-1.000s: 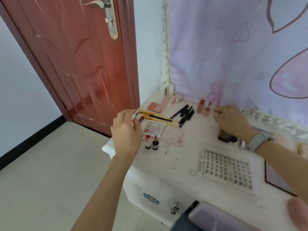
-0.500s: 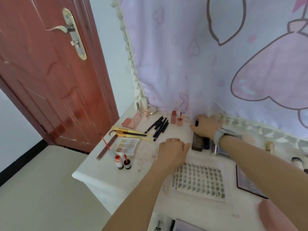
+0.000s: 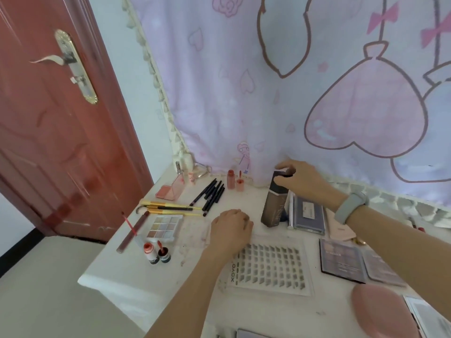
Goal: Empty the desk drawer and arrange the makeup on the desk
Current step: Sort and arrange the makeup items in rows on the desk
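Bottle point(image 3: 274, 203) is tipping risk: our right hand point(image 3: 301, 178) is pinching its cap, our left hand point(image 3: 231, 228) resting loosely curled, empty, on the surface point(image 3: 136, 269).

A red-brown door point(image 3: 48, 132) with a metal handle point(image 3: 52, 59) stands at the left; a pale curtain point(image 3: 280, 81) printed with pink hearts hangs behind; beige floor point(image 3: 44, 289) lies below.

- Left hand point(image 3: 230, 228): knuckles up on the desk point(image 3: 136, 272); whatever lies beneath it is hidden.
- Right hand point(image 3: 301, 178) covers the tall dark bottle point(image 3: 274, 203) cap.
- Pink rounded object point(image 3: 383, 311): blurred, cut by bottom edge.
- Palette point(image 3: 341, 261) lettering too small to read.
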### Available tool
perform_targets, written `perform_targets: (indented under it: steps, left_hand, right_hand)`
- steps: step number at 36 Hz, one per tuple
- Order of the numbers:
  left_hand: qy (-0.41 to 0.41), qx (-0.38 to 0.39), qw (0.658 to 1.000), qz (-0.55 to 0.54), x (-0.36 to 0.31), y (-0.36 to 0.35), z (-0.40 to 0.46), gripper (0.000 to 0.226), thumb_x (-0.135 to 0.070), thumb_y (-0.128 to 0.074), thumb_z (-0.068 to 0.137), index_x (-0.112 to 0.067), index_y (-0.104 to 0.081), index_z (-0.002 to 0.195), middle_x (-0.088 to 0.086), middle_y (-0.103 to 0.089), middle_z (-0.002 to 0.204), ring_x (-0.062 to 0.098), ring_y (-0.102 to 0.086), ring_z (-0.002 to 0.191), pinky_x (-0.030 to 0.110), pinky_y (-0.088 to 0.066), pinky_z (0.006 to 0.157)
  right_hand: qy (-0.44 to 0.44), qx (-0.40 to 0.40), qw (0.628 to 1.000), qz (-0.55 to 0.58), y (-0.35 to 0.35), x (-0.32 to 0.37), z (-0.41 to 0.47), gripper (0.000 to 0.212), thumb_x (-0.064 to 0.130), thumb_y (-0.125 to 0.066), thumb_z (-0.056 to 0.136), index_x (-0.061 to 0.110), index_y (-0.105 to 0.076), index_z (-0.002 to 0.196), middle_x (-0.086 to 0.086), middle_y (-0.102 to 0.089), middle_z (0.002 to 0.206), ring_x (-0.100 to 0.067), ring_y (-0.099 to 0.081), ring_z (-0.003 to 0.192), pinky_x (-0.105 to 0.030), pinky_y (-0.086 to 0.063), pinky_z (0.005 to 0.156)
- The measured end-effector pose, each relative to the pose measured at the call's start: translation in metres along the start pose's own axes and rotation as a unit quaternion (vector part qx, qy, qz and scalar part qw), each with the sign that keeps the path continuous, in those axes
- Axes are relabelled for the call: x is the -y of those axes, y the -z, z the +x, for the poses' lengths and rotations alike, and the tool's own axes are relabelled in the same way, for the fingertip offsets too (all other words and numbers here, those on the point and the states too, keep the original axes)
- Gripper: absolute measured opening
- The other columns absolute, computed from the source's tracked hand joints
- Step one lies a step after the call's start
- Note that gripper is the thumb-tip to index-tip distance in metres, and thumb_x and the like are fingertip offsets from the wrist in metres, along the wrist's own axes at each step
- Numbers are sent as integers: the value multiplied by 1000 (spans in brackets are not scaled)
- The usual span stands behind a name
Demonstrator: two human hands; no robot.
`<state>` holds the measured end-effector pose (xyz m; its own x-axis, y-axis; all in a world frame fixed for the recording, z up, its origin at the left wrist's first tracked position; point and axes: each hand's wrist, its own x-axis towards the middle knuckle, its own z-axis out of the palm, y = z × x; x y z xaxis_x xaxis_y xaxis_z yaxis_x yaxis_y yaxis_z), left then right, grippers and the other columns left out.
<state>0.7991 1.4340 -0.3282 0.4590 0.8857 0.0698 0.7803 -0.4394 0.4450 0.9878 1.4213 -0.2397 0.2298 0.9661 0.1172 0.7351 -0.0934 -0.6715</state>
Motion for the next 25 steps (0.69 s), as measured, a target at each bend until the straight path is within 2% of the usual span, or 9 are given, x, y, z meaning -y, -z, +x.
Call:
perform_targets:
  steps: [3,6,10,15,19,20,22,23,25]
  left_hand:
    - [15,3,993,-116,-11,11,2,36,-35,-45,95,-21,-54,127,-4,-55,130,15,-49,120,31,-37,101]
    - [-44,-26,975,-216,-28,21,1,39,-35,-50,93,-22,-50,130,-7,-55,129,9,-49,118,30,-38,101]
    - [-116,-66,960,-248,-51,36,1,16,-40,-53,90,-35,-45,104,-14,-58,84,6,-57,72,27,-47,63]
    - [-133,-86,945,-286,-66,55,4,15,-37,-52,93,-30,-41,101,-4,-52,68,20,-60,67,47,-52,66]
    - [-142,-126,949,-251,-68,61,0,18,-34,-51,92,-38,-36,83,-11,-43,59,0,-49,53,22,-40,52]
    - [-139,-133,951,-241,-69,61,-1,20,-34,-51,92,-37,-35,81,-11,-42,58,-3,-48,52,25,-41,55]
    - [-124,-133,955,-234,-69,62,-3,22,-34,-51,92,-36,-34,78,-11,-43,55,-4,-48,51,46,-47,77]
    - [-117,-128,957,-233,-69,63,-3,22,-34,-51,91,-35,-33,78,-12,-43,53,-4,-48,50,56,-42,88]
    - [-111,-117,960,-229,-68,63,-3,20,-33,-52,92,-32,-35,80,-11,-43,50,-2,-47,47,61,-37,95]
  right_hand:
    - [13,-9,1000,6,10,2,-11,24,23,-64,83,20,-66,107,3,-61,95,-11,-53,85,-18,-37,67]
    - [5,-15,998,52,18,8,-17,16,25,-66,82,23,-65,98,4,-62,88,-9,-57,76,-16,-42,63]
    - [-4,11,986,167,26,28,-23,12,25,-68,82,18,-65,92,-3,-67,85,-14,-64,71,-18,-50,62]
    - [28,13,981,191,36,47,-26,7,30,-67,82,23,-65,85,1,-67,78,-3,-61,57,-8,-45,51]
    - [46,20,989,141,40,53,-29,7,37,-62,84,31,-63,80,7,-67,76,3,-55,53,-8,-43,53]
    - [47,23,989,136,40,54,-30,8,39,-62,84,32,-64,80,7,-67,76,2,-55,54,-10,-43,55]
    - [49,32,987,148,39,55,-32,9,37,-62,84,31,-65,79,7,-66,72,3,-52,50,-8,-42,52]
    - [50,38,986,156,39,55,-33,9,36,-62,85,30,-66,79,8,-65,69,5,-50,48,-7,-40,49]
    - [47,48,984,163,39,54,-35,9,33,-61,86,29,-66,80,9,-63,66,4,-48,47,-8,-39,50]
